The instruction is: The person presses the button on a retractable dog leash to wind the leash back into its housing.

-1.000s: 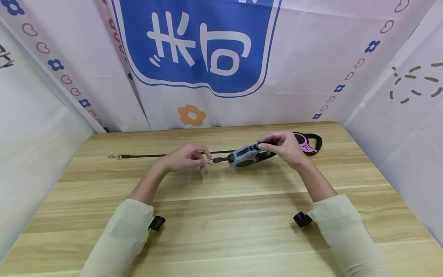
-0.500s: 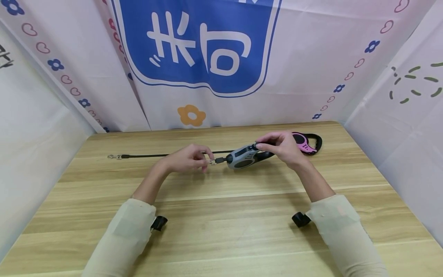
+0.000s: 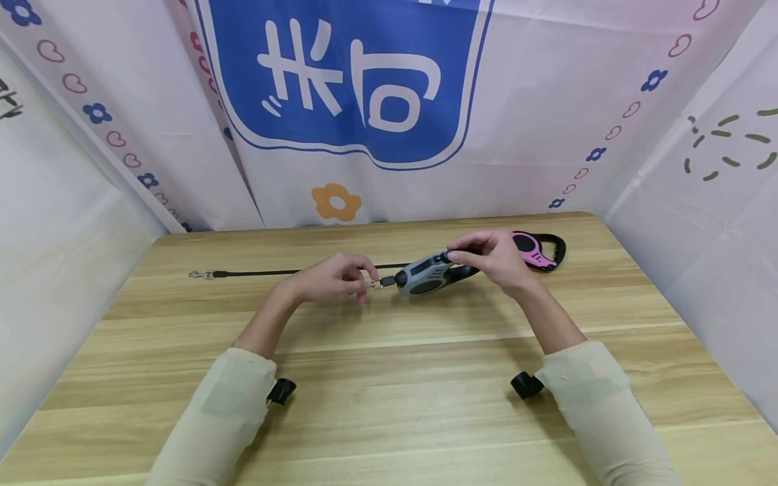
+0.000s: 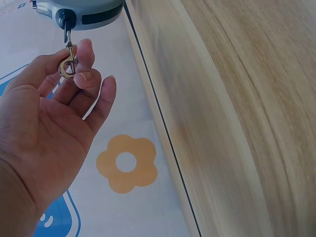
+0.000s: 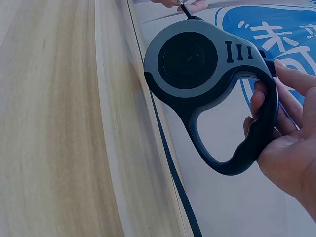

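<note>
A grey and black retractable dog leash [image 3: 425, 278] is held above the table, its casing tilted with the handle toward the right. My right hand [image 3: 500, 260] grips its black handle [image 5: 269, 121], and the thumb rests at the black button [image 5: 269, 66] on top. My left hand [image 3: 331, 278] pinches the metal snap hook [image 4: 67, 64] between thumb and fingers. Only a short bit of black strap [image 3: 387, 281] shows between hook and casing. In the left wrist view the casing [image 4: 81, 10] is cut off by the top edge.
Behind my hands lies a pink and black retractable leash [image 3: 536, 251], partly hidden by the right hand. Its black strap [image 3: 258, 273] stretches left along the wooden table [image 3: 389, 405] to a metal clip [image 3: 200, 275]. A printed cloth [image 3: 425, 189] hangs behind the table.
My left hand has shifted slightly right with the snap hook. The grey leash and right hand have come slightly left, so hook and casing are a little closer together.
</note>
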A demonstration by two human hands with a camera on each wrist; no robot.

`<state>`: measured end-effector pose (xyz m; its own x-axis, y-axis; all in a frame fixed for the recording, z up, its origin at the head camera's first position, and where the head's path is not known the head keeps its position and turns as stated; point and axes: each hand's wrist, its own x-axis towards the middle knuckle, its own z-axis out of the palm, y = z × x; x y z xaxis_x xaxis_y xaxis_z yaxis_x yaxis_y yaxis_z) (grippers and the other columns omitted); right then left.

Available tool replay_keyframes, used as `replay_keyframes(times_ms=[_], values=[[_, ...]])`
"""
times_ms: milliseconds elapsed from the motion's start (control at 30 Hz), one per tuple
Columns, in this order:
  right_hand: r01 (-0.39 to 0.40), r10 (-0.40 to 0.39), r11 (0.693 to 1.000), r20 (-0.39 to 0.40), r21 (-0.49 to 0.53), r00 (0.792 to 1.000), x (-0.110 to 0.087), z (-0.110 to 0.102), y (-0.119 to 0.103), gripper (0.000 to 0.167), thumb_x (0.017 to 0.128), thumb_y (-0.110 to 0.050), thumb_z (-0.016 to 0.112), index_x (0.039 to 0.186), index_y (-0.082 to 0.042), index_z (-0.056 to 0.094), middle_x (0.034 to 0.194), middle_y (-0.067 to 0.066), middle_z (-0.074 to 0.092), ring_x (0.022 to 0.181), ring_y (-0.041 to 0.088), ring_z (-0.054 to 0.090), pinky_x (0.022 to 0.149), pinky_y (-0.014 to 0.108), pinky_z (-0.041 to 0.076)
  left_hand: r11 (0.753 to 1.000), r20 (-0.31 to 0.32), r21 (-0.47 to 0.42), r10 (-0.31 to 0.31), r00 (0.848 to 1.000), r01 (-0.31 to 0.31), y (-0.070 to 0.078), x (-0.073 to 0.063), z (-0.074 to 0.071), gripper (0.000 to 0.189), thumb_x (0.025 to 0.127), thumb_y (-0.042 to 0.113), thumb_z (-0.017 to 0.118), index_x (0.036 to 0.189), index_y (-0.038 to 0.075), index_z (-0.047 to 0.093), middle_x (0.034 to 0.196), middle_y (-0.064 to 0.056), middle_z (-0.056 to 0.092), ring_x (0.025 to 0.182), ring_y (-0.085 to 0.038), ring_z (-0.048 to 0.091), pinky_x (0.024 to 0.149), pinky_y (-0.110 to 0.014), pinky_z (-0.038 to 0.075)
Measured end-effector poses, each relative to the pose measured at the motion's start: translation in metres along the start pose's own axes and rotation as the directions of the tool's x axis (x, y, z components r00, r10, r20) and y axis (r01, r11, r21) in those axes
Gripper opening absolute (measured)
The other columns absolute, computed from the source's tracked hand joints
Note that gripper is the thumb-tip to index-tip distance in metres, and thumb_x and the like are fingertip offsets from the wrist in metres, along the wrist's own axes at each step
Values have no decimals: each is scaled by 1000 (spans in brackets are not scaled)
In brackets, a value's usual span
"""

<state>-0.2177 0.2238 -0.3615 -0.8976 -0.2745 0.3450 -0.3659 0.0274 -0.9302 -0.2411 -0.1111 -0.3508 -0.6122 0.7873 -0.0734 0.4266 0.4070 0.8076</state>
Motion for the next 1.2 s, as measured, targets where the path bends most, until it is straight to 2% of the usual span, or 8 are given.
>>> replay_keyframes(times_ms=[300, 600, 700, 833, 933, 1000, 1200], values=[[13, -13, 1000, -9, 14, 1000, 1, 0, 1, 14, 88, 9, 76, 100, 14, 73, 90, -2, 77, 81, 11, 68, 70, 23, 56, 1000, 10, -2, 12, 1000, -12, -1, 1, 1, 17, 105, 0, 51, 119, -1, 62, 82, -24, 69, 71, -41, 56, 62, -26, 42], [9, -8, 1000, -24, 15, 1000, 0, 1, 0, 13, 87, 13, 74, 100, 15, 72, 90, -2, 77, 80, 11, 68, 69, 23, 56, 1000, 10, -8, -12, 1000, 12, 1, 2, 1, 17, 105, 1, 52, 119, 0, 62, 83, -24, 70, 76, -44, 59, 66, -31, 46], [13, -12, 1000, -26, 19, 1000, 1, 2, 1, 13, 86, 14, 74, 99, 13, 74, 90, -2, 77, 81, 11, 68, 70, 22, 56, 1000, 9, 6, -22, 1000, 22, 0, 3, 1, 17, 105, 0, 51, 119, 0, 62, 84, -24, 71, 71, -36, 57, 65, -29, 44], [10, -9, 1000, -31, 12, 999, 0, 3, 3, 13, 85, 14, 75, 98, 12, 74, 89, -3, 77, 80, 11, 68, 69, 22, 56, 999, 28, 31, -40, 999, 39, -1, 5, 1, 18, 105, -1, 50, 119, 0, 62, 85, -23, 71, 61, -17, 44, 60, -25, 37], [-1, 1, 1000, -34, 1, 999, -1, 4, 5, 13, 86, 14, 75, 99, 13, 74, 89, -3, 77, 80, 10, 68, 69, 22, 56, 998, 44, 30, -58, 997, 56, -1, 6, 1, 18, 105, 0, 49, 119, -1, 62, 84, -22, 71, 60, -12, 40, 58, -25, 35], [-9, 9, 1000, -39, -2, 999, -2, 5, 6, 14, 86, 13, 75, 100, 16, 72, 90, -4, 76, 80, 10, 68, 69, 21, 56, 998, 50, 21, -65, 997, 64, -2, 6, 1, 18, 105, 0, 50, 118, -1, 61, 84, -21, 71, 62, -14, 44, 58, -25, 37], [-34, 33, 999, -44, -18, 998, -3, 7, 6, 20, 87, 10, 76, 103, 19, 69, 91, -4, 76, 83, 11, 68, 71, 22, 56, 998, 62, 11, -61, 996, 60, -6, 8, 4, 16, 105, 0, 52, 116, -3, 62, 83, -19, 71, 77, -30, 64, 68, -33, 50]])
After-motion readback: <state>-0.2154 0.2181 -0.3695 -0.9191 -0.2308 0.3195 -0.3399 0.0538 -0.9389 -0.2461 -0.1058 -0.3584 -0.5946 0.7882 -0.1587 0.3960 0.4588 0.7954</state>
